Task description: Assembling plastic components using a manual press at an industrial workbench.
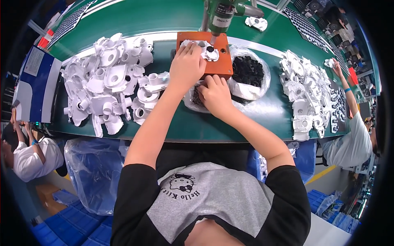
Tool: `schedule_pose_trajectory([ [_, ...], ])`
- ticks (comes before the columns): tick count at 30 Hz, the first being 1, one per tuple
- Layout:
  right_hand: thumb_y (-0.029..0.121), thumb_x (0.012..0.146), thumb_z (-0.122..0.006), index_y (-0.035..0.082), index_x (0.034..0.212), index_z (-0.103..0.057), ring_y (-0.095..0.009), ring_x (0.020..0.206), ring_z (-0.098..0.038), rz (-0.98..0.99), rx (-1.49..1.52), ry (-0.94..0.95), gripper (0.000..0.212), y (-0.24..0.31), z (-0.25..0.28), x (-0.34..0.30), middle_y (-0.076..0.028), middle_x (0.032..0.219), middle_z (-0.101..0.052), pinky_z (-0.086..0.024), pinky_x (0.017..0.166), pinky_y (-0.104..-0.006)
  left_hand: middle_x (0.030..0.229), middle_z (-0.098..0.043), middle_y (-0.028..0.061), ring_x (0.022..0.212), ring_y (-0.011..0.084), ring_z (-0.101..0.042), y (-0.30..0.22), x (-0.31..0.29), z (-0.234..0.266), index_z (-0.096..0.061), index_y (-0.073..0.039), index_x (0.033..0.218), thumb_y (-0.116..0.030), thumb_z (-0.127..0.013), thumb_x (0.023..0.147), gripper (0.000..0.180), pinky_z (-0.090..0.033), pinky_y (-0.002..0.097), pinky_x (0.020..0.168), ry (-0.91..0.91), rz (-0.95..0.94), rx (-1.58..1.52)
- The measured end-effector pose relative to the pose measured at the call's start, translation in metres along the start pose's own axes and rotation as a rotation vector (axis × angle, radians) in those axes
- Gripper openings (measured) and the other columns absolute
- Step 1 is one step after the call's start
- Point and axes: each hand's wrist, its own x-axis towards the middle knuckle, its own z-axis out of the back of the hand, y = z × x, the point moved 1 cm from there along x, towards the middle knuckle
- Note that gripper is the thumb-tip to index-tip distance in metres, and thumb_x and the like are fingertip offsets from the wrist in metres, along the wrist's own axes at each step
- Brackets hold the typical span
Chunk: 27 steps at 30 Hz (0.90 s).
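While the left hand (187, 65) grips the white housing (213, 56), likely light, stiff and best rim-held, I cannot tell the right hand (215, 95)'s closure.

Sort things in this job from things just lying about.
Seemingly in use:
white moulded plastic part under the left hand;
orange rectangular block beneath;
green metal machine head above;
small grey pieces at the right hand.

Probably lying about:
blue-white boxy machine;
lone white plastic part beyond the block;
blue plastic crates.

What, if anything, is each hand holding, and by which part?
Left hand: the white plastic housing, by its left end, on the orange block. Right hand: cannot be told; what lies under its fingers is hidden.
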Motion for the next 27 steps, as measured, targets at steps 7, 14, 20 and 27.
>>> schedule_pose_trajectory([
  [7, 0.01, 0.067, -0.069, 0.006, 0.073, -0.064, -0.025, 0.08, -0.051, 0.0, 0.09, -0.029, 0.009, -0.006, 0.007, 0.0, -0.007, 0.082, -0.051, -0.041, 0.069, -0.0357, 0.103, -0.063, 0.0216, 0.102, 0.0361, -0.06, -0.003, 0.002, -0.001, -0.055, 0.004, 0.089, -0.007, -0.056, 0.076, 0.017, -0.044, 0.044, 0.096, -0.008, 0.003, -0.015],
  [14, 0.009, 0.08, -0.066, -0.002, 0.083, -0.064, -0.007, 0.071, -0.054, -0.479, 0.891, 0.16, 0.012, -0.058, 0.064, 0.048, -0.001, 0.079, -0.06, -0.044, 0.064, -0.0227, 0.104, -0.063, 0.0215, 0.102, 0.036, -0.061, -0.001, 0.001, 0.002, -0.055, 0.004, 0.088, -0.008, -0.056, 0.076, 0.017, -0.044, 0.0441, 0.096, -0.036, -0.011, 0.038],
  [20, 0.017, 0.083, -0.065, -0.002, 0.093, -0.065, -0.011, 0.077, -0.057, -0.585, 0.725, 0.086, 0.022, -0.108, 0.032, 0.074, -0.006, 0.085, -0.067, -0.045, 0.072, -0.0241, 0.105, -0.063, 0.0218, 0.101, 0.0353, -0.061, -0.003, 0.002, 0.0, -0.056, 0.004, 0.089, -0.008, -0.056, 0.076, 0.018, -0.044, 0.0438, 0.096, -0.028, -0.008, 0.039],
  [27, 0.017, 0.079, -0.066, -0.003, 0.089, -0.065, -0.016, 0.078, -0.059, -0.47, 0.738, 0.079, 0.023, -0.107, 0.019, 0.086, -0.009, 0.083, -0.065, -0.047, 0.073, -0.03, 0.105, -0.062, 0.025, 0.097, 0.0396, -0.06, 0.002, 0.0, 0.001, -0.056, 0.004, 0.094, -0.009, -0.057, 0.076, 0.022, -0.048, 0.0451, 0.085, -0.038, -0.023, 0.001],
])
